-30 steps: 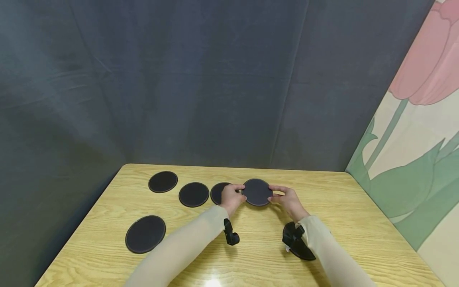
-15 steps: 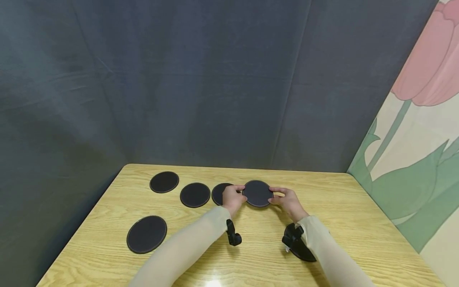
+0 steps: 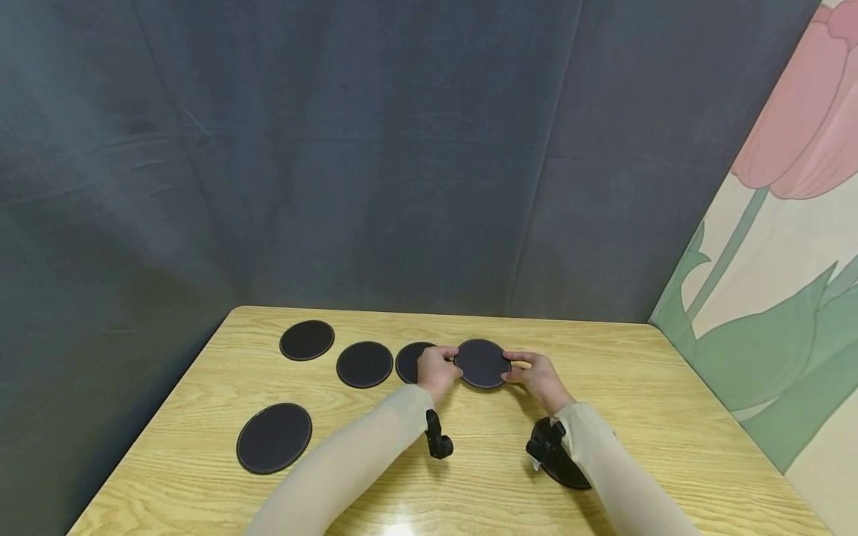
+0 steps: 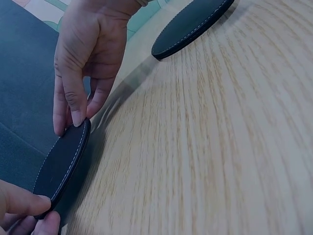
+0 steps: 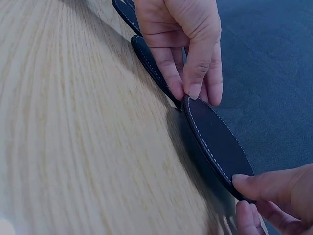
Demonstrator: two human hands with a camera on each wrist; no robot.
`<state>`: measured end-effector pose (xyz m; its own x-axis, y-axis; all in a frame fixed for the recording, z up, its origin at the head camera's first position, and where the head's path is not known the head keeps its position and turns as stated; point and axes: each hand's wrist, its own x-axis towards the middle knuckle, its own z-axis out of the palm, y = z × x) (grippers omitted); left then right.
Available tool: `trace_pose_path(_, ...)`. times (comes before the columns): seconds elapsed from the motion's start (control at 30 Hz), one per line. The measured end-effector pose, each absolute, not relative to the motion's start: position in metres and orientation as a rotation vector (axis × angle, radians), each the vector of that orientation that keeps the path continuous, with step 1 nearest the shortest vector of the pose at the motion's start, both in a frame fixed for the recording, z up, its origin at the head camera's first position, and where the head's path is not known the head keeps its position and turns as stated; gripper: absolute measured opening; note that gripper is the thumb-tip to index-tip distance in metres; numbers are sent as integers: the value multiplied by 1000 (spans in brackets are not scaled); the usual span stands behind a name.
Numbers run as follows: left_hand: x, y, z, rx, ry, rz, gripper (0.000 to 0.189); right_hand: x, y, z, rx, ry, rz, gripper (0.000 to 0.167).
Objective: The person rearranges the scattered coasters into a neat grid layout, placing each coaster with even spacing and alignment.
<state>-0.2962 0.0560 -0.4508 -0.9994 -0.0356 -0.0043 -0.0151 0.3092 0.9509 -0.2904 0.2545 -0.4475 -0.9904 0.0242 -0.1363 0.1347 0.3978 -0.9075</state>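
Between both hands is a round black coaster (image 3: 482, 364) with pale stitching round its rim. My left hand (image 3: 436, 370) pinches its left edge, thumb on the near side. My right hand (image 3: 540, 378) pinches the opposite edge between thumb and fingers. In the right wrist view the held coaster (image 5: 215, 142) is slightly raised, with a shadow beneath it on the table. Another black coaster (image 3: 407, 363) lies just left of it, partly hidden behind my left hand. The left wrist view shows the held coaster (image 4: 62, 164) tilted on its side between the fingertips.
More round coasters lie on the wooden table (image 3: 375, 476): one beside the row (image 3: 364, 364), one at the back left (image 3: 306, 340), one at the front left (image 3: 274, 438). Another coaster (image 3: 566, 469) lies partly under my right wrist. A dark curtain (image 3: 402, 164) hangs behind.
The held coaster has come slightly down and toward me, with both hands moving along with it. The other coasters keep their places on the table.
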Motion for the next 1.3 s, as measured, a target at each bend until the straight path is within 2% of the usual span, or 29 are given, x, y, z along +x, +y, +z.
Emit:
trace_pose_path(0.9,-301,62,-457,54,-2622,-1682,42,-295,252,-451,183,2576,-1597,48)
trace_pose_path(1.3,-305,64,-452,65,-2748,-1565,36,-296,250,-450,194,2626,-1505,48)
